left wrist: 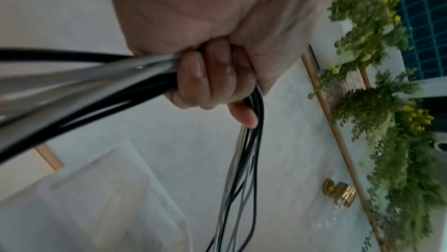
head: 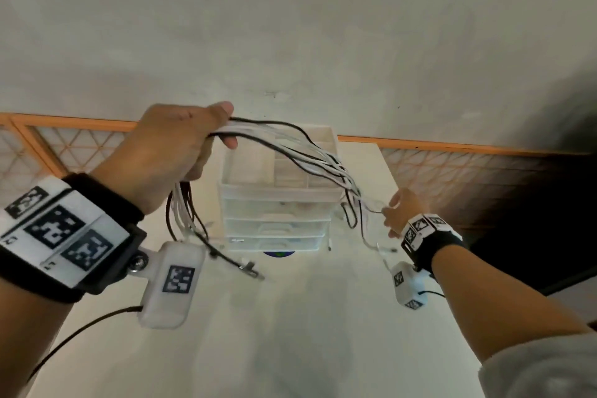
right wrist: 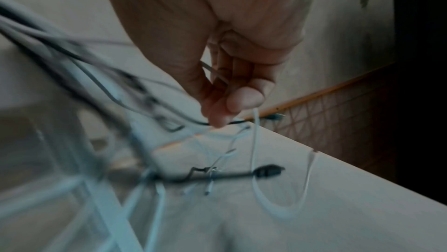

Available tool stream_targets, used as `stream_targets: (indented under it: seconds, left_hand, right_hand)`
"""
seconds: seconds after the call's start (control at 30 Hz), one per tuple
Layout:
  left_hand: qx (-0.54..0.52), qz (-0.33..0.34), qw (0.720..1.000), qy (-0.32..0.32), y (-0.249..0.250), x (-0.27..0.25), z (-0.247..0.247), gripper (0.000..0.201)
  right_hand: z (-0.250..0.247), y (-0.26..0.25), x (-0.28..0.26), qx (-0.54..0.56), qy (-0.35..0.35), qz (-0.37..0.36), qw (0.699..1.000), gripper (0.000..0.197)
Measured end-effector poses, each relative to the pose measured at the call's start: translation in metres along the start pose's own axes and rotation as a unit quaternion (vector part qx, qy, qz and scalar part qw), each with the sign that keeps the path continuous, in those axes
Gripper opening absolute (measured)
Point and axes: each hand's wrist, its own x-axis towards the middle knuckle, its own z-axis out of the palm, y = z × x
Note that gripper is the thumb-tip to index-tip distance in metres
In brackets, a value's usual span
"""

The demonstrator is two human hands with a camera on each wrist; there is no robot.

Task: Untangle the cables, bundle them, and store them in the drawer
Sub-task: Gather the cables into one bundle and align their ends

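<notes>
Cables, black and white together, are held in the air above a white table, stretched between the two hands. The left hand is raised at the left, fingers curled round the whole bunch; from the left wrist view the strands are seen entering the fist from the left and hanging down below it. Loose ends dangle under this hand toward the table, one black lead with a plug trailing onto the surface. From the fist the bunch arcs to the right and down across a clear plastic drawer unit, which stands at the far middle of the table against the wall. The top tray of the unit is seen open from above; the drawers below appear closed. The right hand is lower, at the right of the drawer unit, near the table's right edge. Thin strands are pinched between its thumb and fingertips, as the right wrist view shows, though that view is blurred. More loose ends, one with a black plug, hang below it just above the table. A wrist camera is worn under each wrist. Green foliage is seen along the wall in the left wrist view.
</notes>
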Motion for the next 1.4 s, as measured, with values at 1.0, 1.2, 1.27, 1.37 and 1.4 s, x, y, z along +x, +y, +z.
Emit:
stream_targets:
  seconds: [1.0, 1.2, 1.27, 1.37, 1.4]
  left_hand:
    - [0.281, 0.091, 0.944, -0.146, -0.013, -0.029, 0.051, 0.048]
    - [0.29, 0.004, 0.932, -0.217, -0.047, -0.027, 0.031, 0.055]
    - [0.235, -0.063, 0.938, -0.247, -0.069, -0.024, 0.03, 0.066]
    - [0.21, -0.115, 0.94, -0.243, -0.098, -0.021, 0.021, 0.081]
    - [0.219, -0.123, 0.939, -0.235, -0.106, -0.02, 0.017, 0.082]
  right_hand:
    - [-0.022, -0.097, -0.12, -0.165, -0.106, -0.33, 0.923, 0.019]
    - [-0.027, -0.055, -0.051, -0.175, -0.014, -0.19, 0.966, 0.035]
    - [-0.035, -0.065, -0.044, -0.14, 0.022, -0.176, 0.974, 0.03]
    - [-0.051, -0.084, -0.028, -0.056, 0.087, -0.159, 0.982, 0.034]
    - [-0.055, -0.09, -0.021, -0.013, 0.105, -0.155, 0.982, 0.04]
